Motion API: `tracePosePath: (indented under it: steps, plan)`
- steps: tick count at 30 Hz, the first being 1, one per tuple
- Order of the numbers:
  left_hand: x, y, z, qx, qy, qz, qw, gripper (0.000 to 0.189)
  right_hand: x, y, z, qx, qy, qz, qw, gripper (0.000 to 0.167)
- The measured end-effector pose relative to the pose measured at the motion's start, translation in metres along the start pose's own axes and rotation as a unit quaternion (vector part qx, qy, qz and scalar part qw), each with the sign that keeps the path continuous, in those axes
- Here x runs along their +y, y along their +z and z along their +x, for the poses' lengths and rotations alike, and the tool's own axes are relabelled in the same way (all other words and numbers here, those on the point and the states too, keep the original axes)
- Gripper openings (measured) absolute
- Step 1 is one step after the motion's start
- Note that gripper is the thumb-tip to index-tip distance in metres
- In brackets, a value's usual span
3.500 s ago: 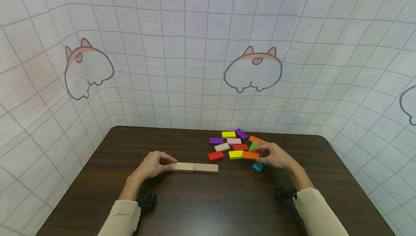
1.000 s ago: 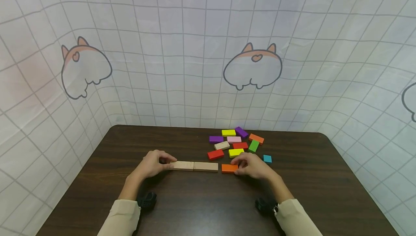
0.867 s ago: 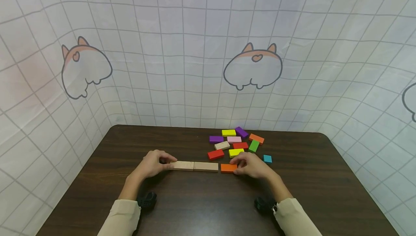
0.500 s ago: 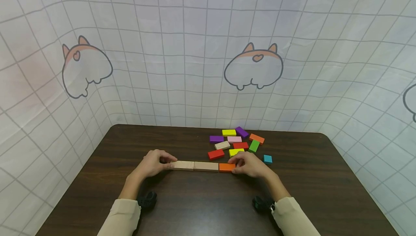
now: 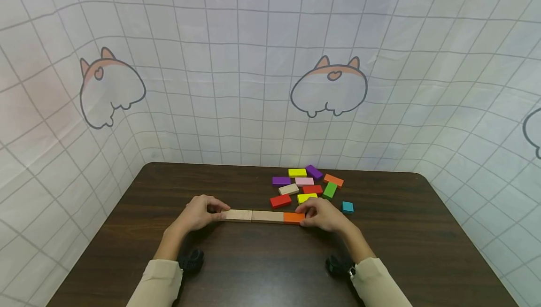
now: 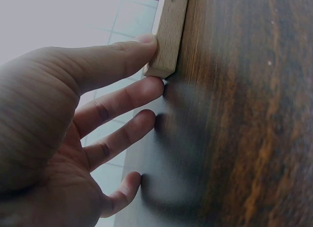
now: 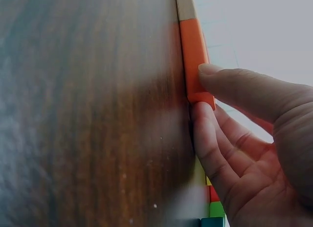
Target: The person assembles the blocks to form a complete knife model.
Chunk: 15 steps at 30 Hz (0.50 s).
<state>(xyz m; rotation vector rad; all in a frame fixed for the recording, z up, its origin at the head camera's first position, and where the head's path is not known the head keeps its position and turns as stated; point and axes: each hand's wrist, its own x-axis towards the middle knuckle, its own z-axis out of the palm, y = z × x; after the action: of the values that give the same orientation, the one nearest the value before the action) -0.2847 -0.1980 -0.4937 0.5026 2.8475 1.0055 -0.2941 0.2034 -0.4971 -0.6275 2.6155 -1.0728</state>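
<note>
Two plain wooden blocks, a left one (image 5: 237, 215) and a right one (image 5: 268, 217), lie end to end on the dark table. Against the right one's far end sits an orange block (image 5: 293, 218), with no gap showing. My left hand (image 5: 202, 214) pinches the outer end of the left wooden block; in the left wrist view the thumb presses its side and a fingertip is at its end. With thumb and fingers my right hand (image 5: 324, 215) holds the orange block's outer end. In the right wrist view the orange block (image 7: 194, 58) meets the wood.
Behind the row lie loose blocks: red (image 5: 281, 201), yellow (image 5: 306, 198), plain wood (image 5: 289, 189), purple (image 5: 281, 181), pink (image 5: 304, 181), green (image 5: 330, 190) and others. A blue block (image 5: 347, 207) is right of my right hand. A gridded cloth (image 5: 236, 86) hangs behind the table.
My right hand has brought the orange block from the loose pile leftward to the row's right end, closing the gap to the wood. My left hand has stayed put.
</note>
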Motion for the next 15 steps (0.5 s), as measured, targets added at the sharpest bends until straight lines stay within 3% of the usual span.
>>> tracePosePath:
  steps: [15]
  plan:
    - [-0.0001, -0.0005, 0.0, 0.0, 0.002, -0.004, 1.0, 0.016, 0.0025, -0.0037, -0.0049, -0.003, 0.002, 0.033, 0.9994, 0.028]
